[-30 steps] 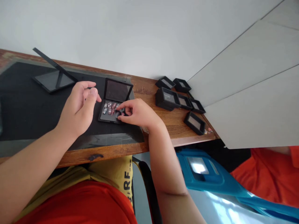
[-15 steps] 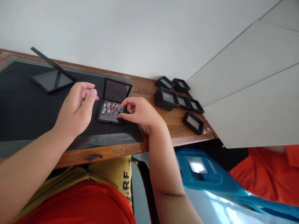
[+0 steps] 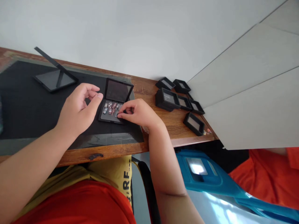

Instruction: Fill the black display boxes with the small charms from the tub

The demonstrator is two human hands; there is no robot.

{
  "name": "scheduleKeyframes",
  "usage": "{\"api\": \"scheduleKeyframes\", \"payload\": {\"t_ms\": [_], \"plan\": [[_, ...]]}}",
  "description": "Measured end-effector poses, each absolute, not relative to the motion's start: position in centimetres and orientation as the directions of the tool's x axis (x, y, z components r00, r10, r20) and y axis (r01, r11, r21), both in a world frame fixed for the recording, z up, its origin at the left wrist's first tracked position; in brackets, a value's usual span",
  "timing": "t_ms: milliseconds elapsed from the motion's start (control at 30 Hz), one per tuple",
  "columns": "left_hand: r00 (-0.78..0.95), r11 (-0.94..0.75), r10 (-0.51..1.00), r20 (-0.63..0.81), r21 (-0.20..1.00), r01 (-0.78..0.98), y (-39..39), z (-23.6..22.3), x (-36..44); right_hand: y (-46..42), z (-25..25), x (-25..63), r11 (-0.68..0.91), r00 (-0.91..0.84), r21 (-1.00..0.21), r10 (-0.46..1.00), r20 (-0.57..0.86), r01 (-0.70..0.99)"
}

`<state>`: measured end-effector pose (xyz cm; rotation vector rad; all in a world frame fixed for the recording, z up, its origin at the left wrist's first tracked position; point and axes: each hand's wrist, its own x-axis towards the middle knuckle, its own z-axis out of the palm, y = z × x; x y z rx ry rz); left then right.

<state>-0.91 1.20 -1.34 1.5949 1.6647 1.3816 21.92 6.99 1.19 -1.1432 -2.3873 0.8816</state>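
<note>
A small black hinged case (image 3: pixel 116 93) lies open on a black mat (image 3: pixel 28 109), lid standing up. Its grey tray holds several small pink and silvery pieces (image 3: pixel 109 109). My right hand (image 3: pixel 137 113) rests on the tray's right part with fingertips pinched together, pressing down; what they hold is too small to make out. My left hand (image 3: pixel 78 109) hovers just left of the case, fingers loosely curled, thumb stretched toward its edge, nothing in it.
A second open black case (image 3: pixel 54 77) stands at the mat's far left. Several closed black cases (image 3: pixel 179 99) sit on the wooden table (image 3: pixel 163 124) to the right. A blue plastic chair (image 3: pixel 205 177) and a person in orange (image 3: pixel 268 177) are at lower right.
My right hand's fingers have dropped from a raised pinch down onto the tray. My left hand has drifted slightly right, its thumb nearer the case.
</note>
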Motion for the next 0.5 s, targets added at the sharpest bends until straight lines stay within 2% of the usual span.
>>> {"api": "scheduleKeyframes", "payload": {"t_ms": [133, 233, 367, 500], "plan": [[-0.247, -0.266, 0.87, 0.426, 0.828, 0.493, 1.2, -1.5, -0.8, 7.1, 1.1, 22.5, 0.476, -0.614, -0.707, 0.786, 0.074, 0.523], [-0.263, -0.32, 0.833, 0.487, 0.812, 0.488, 1.2, -1.4, -0.8, 7.3, 1.3, 23.1, 0.44, -0.611, -0.735, 0.79, 0.045, 0.515], [-0.274, -0.294, 0.84, 0.469, 0.816, 0.497, 1.2, -1.4, -0.8, 7.3, 1.7, 23.5, 0.363, -0.565, -0.721, 0.824, -0.048, 0.59], [-0.271, -0.261, 0.859, 0.435, 0.826, 0.499, 1.1, -1.4, -0.7, 7.2, 1.8, 23.4, 0.327, -0.526, -0.712, 0.848, -0.07, 0.622]]}}
